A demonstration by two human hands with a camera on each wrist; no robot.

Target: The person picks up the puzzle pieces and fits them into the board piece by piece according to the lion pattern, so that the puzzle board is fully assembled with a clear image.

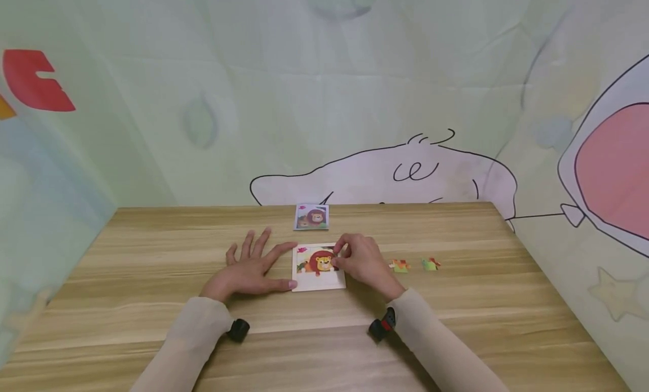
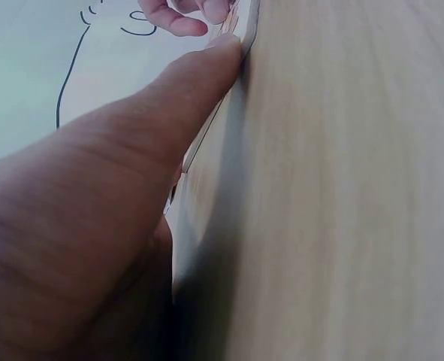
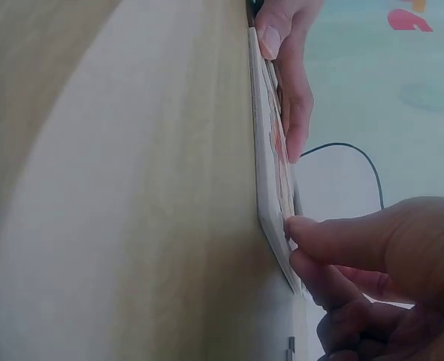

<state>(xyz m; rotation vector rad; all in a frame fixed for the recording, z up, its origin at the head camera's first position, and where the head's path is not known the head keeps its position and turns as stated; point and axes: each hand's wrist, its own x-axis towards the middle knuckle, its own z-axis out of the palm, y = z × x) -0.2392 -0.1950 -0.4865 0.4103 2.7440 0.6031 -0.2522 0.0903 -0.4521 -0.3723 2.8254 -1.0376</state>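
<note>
A lion jigsaw puzzle in a white frame board lies on the wooden table. Its upper part is filled with picture pieces, while a pale strip shows along the bottom. My left hand is spread flat beside it, with thumb and index fingertip against the board's left edge. At the right side of the picture, my right hand pinches a puzzle piece between thumb and curled fingers. The fingers mostly hide that piece. In the right wrist view, the thumb is right at the board's surface.
Two loose puzzle pieces, one green and orange and one green and red, lie right of the right hand. Behind the board lies a lion picture card. A printed cloth backdrop rises at the table's back edge.
</note>
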